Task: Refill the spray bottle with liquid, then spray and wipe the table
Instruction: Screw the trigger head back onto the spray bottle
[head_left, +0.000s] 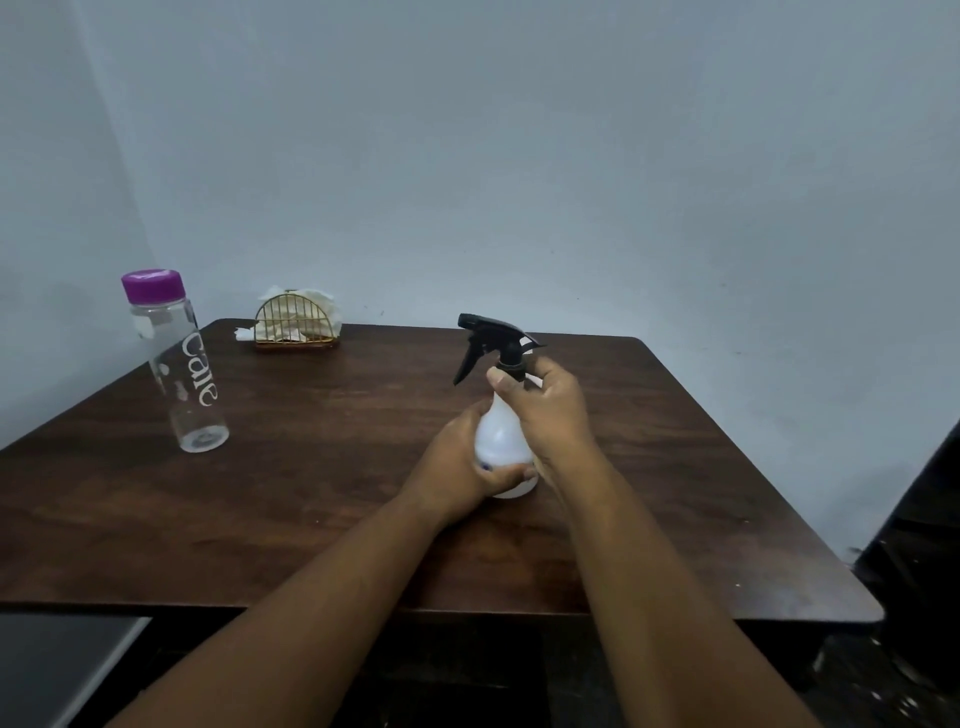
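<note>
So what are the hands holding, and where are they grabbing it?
Both hold the spray bottle. The left hand wraps its white body low down; the right hand pinches the black collar under the trigger head.

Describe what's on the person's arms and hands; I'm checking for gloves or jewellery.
Nothing worn shows. Both forearms are bare up to the frame's bottom edge, with no sleeves in view. The left hand and right hand are ungloved, and no rings, watch or bracelets are visible.

White plastic spray bottle (503, 434) with black trigger head (491, 343); clear bottle (179, 364), purple cap (152, 285); dark brown woodgrain table (311, 493).
</note>
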